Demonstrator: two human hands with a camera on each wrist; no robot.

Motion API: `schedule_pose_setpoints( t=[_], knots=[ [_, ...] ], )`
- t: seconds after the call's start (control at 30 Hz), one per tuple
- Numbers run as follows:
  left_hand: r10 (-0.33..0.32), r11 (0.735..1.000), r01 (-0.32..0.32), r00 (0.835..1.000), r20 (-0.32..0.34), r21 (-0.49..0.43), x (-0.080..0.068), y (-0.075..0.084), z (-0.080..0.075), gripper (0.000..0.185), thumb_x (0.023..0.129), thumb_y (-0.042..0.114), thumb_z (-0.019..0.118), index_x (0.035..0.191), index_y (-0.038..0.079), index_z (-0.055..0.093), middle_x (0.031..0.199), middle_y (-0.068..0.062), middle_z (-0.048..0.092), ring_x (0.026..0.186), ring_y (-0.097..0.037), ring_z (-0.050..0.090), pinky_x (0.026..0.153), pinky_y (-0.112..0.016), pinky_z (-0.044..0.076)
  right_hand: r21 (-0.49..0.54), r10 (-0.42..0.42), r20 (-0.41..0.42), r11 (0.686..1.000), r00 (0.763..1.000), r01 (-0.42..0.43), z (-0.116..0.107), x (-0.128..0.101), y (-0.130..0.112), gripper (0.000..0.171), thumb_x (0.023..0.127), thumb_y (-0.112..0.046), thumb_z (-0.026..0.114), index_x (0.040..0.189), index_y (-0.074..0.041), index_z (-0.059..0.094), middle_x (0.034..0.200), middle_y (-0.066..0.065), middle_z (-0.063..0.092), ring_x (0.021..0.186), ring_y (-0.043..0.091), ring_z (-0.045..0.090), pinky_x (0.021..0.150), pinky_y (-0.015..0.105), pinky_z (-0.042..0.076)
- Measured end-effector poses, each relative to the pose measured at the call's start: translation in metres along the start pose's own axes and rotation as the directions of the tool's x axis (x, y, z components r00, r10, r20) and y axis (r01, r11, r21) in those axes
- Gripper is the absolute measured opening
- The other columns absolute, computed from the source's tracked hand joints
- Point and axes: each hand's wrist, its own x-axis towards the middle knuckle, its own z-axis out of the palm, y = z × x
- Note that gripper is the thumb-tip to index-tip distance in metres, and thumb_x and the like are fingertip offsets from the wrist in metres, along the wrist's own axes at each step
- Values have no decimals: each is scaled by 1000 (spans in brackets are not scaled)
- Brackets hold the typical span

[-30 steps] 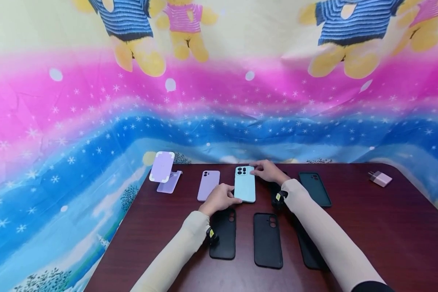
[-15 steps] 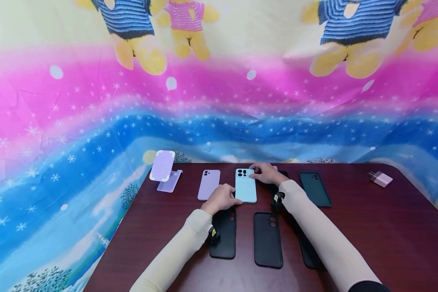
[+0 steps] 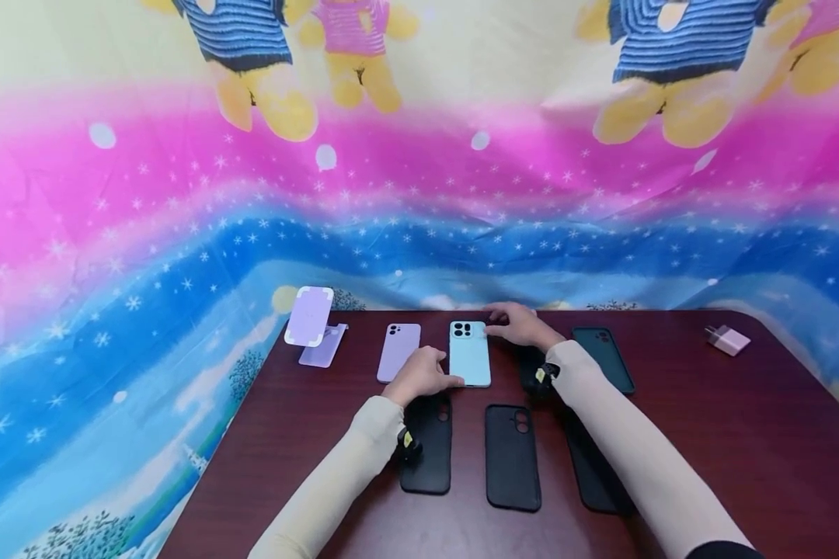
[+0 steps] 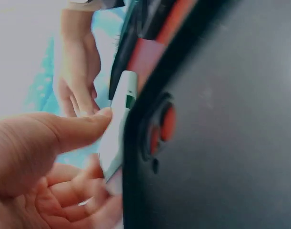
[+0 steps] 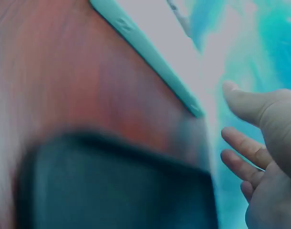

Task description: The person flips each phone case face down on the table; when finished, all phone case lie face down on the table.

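Note:
A mint-green phone case lies back up near the table's far edge, its several round camera rings at the top left. My left hand pinches its lower left corner; in the left wrist view the thumb touches the end with the port cut-out and curled fingers lie at the side. My right hand is just off its upper right corner; a gap shows in the right wrist view between the case and the loosely spread fingers. A lilac phone case lies to the left.
In the front row lie black phone cases, one partly under my right forearm. A dark green case is at the back right, beside another dark case mostly hidden by my right wrist. A lilac phone stand and a pink charger plug flank them.
My right hand has let go of the mint-green case's upper right corner and shifted slightly right and up. The case moved slightly toward me earlier; my left hand stays at its lower corner.

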Motion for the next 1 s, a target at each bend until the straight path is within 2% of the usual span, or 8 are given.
schedule_pose_setpoints(
  t=[0.07, 0.13, 0.23, 0.33, 0.43, 0.53, 0.77, 1.0],
  knots=[
    [34, 998, -36, 999, -40, -46, 2, 3, -1, 65, 94, 34, 77, 144, -2, 57, 49, 2, 49, 42, -11, 42, 50, -26, 38, 25, -28, -31, 999, 999, 28, -13, -8, 8, 54, 101, -29, 68, 147, -4, 54, 136, 23, 64, 127, 42, 58, 109, 62, 41],
    [83, 993, -90, 992, -95, -74, 6, 9, -1, 62, 97, 35, 73, 146, 1, 56, 57, 3, 54, 48, -10, 48, 56, -24, 42, 57, -44, -44, 997, 998, 46, -29, -19, 17, 53, 101, -28, 67, 146, -2, 55, 140, 24, 61, 130, 43, 56, 109, 62, 43],
    [146, 983, -163, 975, -169, -88, 12, 20, 0, 57, 99, 37, 68, 148, 9, 57, 79, 2, 65, 63, -10, 58, 65, -26, 48, 73, -21, -40, 997, 999, 24, -51, -40, 31, 54, 102, -33, 66, 147, -5, 55, 148, 23, 56, 137, 45, 51, 111, 64, 40],
    [155, 978, -178, 970, -186, -112, 17, 33, 4, 54, 100, 39, 66, 148, 17, 57, 106, -3, 71, 86, -16, 66, 75, -30, 54, 70, 3, -24, 998, 1000, -1, -66, -60, 43, 56, 103, -37, 63, 149, -7, 53, 151, 23, 52, 139, 46, 47, 111, 67, 38],
    [152, 974, -175, 976, -158, -143, 20, 44, 11, 55, 101, 41, 65, 151, 20, 54, 126, -9, 68, 108, -23, 66, 86, -35, 55, 47, 9, -26, 999, 1000, -7, -71, -77, 55, 56, 103, -38, 63, 148, -5, 54, 149, 24, 54, 138, 47, 48, 109, 68, 39],
    [172, 967, -193, 976, -131, -164, 22, 55, 22, 57, 101, 40, 64, 153, 19, 51, 134, -13, 65, 119, -29, 64, 94, -39, 54, 40, 18, -32, 999, 999, -17, -71, -90, 67, 56, 102, -37, 65, 146, -4, 56, 146, 24, 57, 135, 47, 51, 107, 67, 41],
    [232, 960, -238, 971, -62, -146, 18, 75, 48, 59, 101, 38, 66, 153, 16, 50, 130, -12, 66, 114, -24, 66, 91, -33, 55, 83, 67, -40, 995, 997, -63, -62, -106, 86, 55, 100, -40, 67, 144, -7, 59, 142, 22, 61, 133, 44, 55, 108, 66, 41],
    [209, 975, -205, 977, 45, -80, 16, 82, 66, 64, 99, 39, 68, 154, 15, 48, 133, -12, 61, 113, -21, 61, 93, -31, 52, 92, 73, -46, 993, 996, -69, -60, -101, 88, 51, 102, -36, 65, 145, -8, 58, 146, 22, 59, 135, 44, 53, 109, 66, 41]
  ],
)
